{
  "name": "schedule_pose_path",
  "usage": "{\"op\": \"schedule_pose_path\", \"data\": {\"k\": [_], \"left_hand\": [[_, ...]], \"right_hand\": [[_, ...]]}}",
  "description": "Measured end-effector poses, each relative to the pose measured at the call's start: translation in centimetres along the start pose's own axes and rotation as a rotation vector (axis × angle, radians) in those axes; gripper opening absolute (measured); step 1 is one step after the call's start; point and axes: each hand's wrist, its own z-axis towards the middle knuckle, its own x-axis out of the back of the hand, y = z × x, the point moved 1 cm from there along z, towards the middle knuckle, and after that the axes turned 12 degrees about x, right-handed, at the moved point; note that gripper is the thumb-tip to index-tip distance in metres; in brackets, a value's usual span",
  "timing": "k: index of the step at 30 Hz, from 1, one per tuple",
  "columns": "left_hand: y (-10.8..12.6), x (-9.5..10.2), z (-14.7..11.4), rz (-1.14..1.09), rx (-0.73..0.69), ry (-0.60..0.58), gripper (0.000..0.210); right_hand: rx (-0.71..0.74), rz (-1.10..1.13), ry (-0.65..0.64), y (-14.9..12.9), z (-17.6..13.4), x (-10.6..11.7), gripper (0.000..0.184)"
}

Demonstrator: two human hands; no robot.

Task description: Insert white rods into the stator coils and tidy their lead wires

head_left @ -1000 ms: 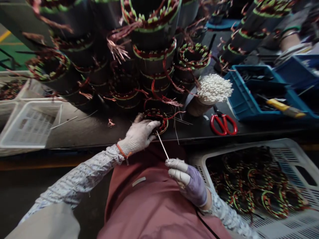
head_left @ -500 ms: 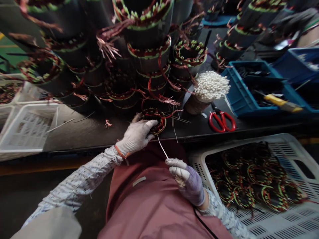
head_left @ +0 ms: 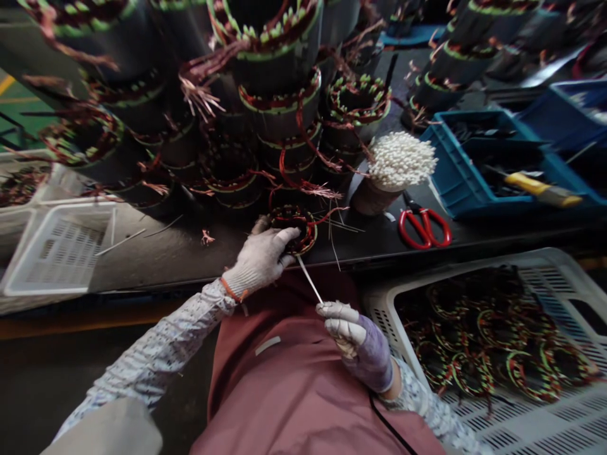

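My left hand [head_left: 265, 254], in a white knitted glove, grips a small motor stator [head_left: 310, 237] with red windings and green slot liners at the bench's front edge. Its thumb and fingers close over the near side and part of the ring's opening. Below the stator my right hand [head_left: 358, 344], gloved in white and purple, pinches the lower end of a thin white strand [head_left: 310, 281]. The strand runs straight up to the stator's front rim; its upper end is hidden there. A red wire lead points right from the stator.
Stacked larger stators [head_left: 279, 57] rise behind the bench. To the right are a bundle of thin white pieces [head_left: 403, 161], red-handled scissors [head_left: 424, 227] and a blue bin [head_left: 455, 183] with a yellow-handled tool [head_left: 540, 189]. A white crate [head_left: 545, 259] holds several small stators at lower right.
The view has shifted slightly. Both hands keep nearly the same places, and the white strand now looks straighter between the stator and my right hand.
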Motion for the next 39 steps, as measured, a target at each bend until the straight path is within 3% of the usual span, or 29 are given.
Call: {"op": "schedule_pose_path", "data": {"k": [7, 10, 13, 16, 19, 21, 23, 31, 39], "left_hand": [[-0.4, -0.3, 0.0, -0.01, -0.005, 0.033, 0.052], [-0.4, -0.4, -0.1, -0.014, -0.008, 0.036, 0.052], [-0.3, -0.7, -0.5, -0.136, 0.08, 0.072, 0.055], [-0.1, -1.3, -1.1, -0.345, 0.187, 0.158, 0.054], [0.2, -1.6, -1.3, -0.41, 0.101, 0.278, 0.029], [0.3, -1.7, -1.2, -0.398, 0.01, 0.326, 0.015], [0.2, -1.8, -1.0, -0.409, -0.032, 0.334, 0.014], [-0.3, -2.0, -0.7, -0.533, -0.042, 0.313, 0.015], [-0.5, -2.1, -0.7, -0.55, -0.061, 0.315, 0.014]], "right_hand": [[-0.032, 0.018, 0.03, 0.0, -0.7, -0.2, 0.037], [0.002, -0.012, 0.051, 1.4, 0.4, -1.5, 0.035], [0.04, -0.023, 0.114, 3.6, 2.2, -3.2, 0.026], [-0.111, 0.09, 0.22, 4.9, 3.9, -4.0, 0.018], [-0.263, 0.128, 0.298, 4.5, 5.0, -3.5, 0.013], [-0.281, 0.084, 0.273, 4.0, 5.7, -2.9, 0.007], [-0.293, 0.031, 0.217, 4.0, 6.6, -2.5, 0.003], [-0.342, -0.034, 0.085, 5.5, 8.0, -2.7, 0.008], [-0.343, -0.111, 0.055, 6.3, 8.7, -2.6, 0.007]]}}
